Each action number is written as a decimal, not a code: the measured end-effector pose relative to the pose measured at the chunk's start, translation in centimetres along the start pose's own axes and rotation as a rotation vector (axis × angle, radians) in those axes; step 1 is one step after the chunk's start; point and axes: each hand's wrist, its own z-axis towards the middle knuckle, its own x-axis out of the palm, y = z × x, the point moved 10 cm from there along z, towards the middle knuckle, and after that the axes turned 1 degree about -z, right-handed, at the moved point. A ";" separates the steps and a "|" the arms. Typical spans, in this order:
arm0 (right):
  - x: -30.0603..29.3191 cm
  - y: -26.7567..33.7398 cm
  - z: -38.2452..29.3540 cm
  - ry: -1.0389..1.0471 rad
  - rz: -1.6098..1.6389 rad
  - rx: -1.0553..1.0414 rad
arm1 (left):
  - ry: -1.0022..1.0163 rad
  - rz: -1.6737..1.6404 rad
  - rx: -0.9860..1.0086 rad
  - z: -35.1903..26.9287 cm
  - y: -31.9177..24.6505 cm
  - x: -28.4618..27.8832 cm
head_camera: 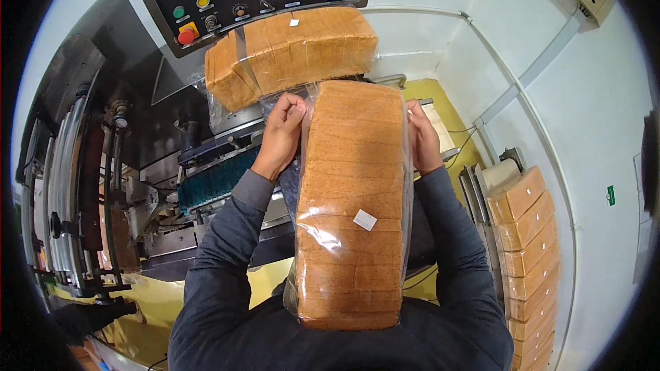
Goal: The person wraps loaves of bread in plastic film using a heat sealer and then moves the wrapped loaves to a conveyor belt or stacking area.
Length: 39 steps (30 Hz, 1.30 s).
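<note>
A long sliced bread loaf in a clear plastic bag [350, 165] lies lengthwise before me, its near end against my torso, with a small white label on top. At its far left edge, my left hand [286, 131] pinches the bag's film between thumb and fingers. My right hand [424, 131] is at the far right edge, fingers curled at the film; the bag partly hides its fingertips. Beyond the far end, another bagged sliced loaf [309, 49] lies crosswise under the control panel, with a gap between its slices near the left end.
A control panel [206, 10] with buttons and knobs stands at the back. Machine rollers [67, 180] and a blue-green toothed part [216, 185] are at left. Several bagged loaves [531, 257] line the right side, by a white wall with a pipe [515, 80].
</note>
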 end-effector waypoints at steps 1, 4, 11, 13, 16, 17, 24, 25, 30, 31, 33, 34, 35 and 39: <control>-0.5 0.1 -0.1 0.002 -0.169 0.001 | 0.036 -0.034 -0.015 -0.1 -0.1 0.2; -1.1 1.0 -0.6 0.021 -0.556 -0.062 | 0.088 -0.009 -0.006 0.0 -0.2 0.5; -1.4 0.8 -1.1 -0.038 -0.324 0.007 | 0.115 -0.017 -0.067 0.2 0.3 1.2; -0.4 0.7 -1.3 -0.007 -0.348 0.080 | 0.115 -0.021 -0.035 0.3 -0.1 1.0; -0.7 1.8 -0.8 0.113 -0.697 0.133 | 0.115 -0.010 -0.021 0.3 -0.3 1.1; -1.5 1.5 -0.6 0.137 -0.729 0.154 | 0.115 -0.003 -0.021 0.4 -0.4 1.2; 1.1 1.2 -1.4 0.110 -0.540 0.179 | 0.132 0.033 -0.095 0.3 0.1 0.8; 0.2 0.2 -1.6 0.070 -0.326 0.220 | 0.136 0.067 -0.108 0.4 0.3 0.9; 0.3 0.7 -0.8 0.078 -0.344 0.132 | 0.105 -0.004 -0.152 0.4 0.0 1.3; 1.3 1.1 -0.7 0.068 -0.237 0.077 | 0.082 -0.082 -0.169 0.2 0.0 1.4; 0.9 0.8 0.2 0.001 -0.432 -0.007 | -0.014 -0.185 -0.116 0.1 0.3 0.7; 0.9 1.1 0.6 -0.033 -0.530 -0.053 | -0.059 -0.238 -0.088 0.2 0.5 0.5; 1.1 1.0 1.0 -0.066 -0.601 -0.067 | -0.074 -0.167 -0.060 0.3 0.5 0.4; 1.5 1.4 1.0 -0.191 -0.850 -0.103 | -0.099 0.100 -0.038 0.2 0.7 -0.2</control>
